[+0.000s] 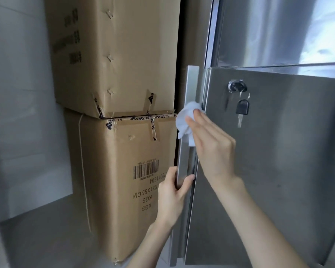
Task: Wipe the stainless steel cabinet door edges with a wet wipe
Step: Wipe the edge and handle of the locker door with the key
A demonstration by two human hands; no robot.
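Head view: mid-wipe, your right hand (211, 144) presses the wet wipe (185, 118) flat-fingered high on the cabinet door (278, 161)'s left edge, left hand (172, 192) clamped on that edge lower down; next, I'd slide it downward.

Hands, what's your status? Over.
Right hand presses crumpled white wet wipe onto stainless steel door's edge strip. Left hand grips strip lower down. Stacked brown cardboard boxes close alongside.

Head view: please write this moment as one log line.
step: edge wipe | left hand: grips door edge, low | right hand: flat fingers press wipe on door edge, higher | key: in lock
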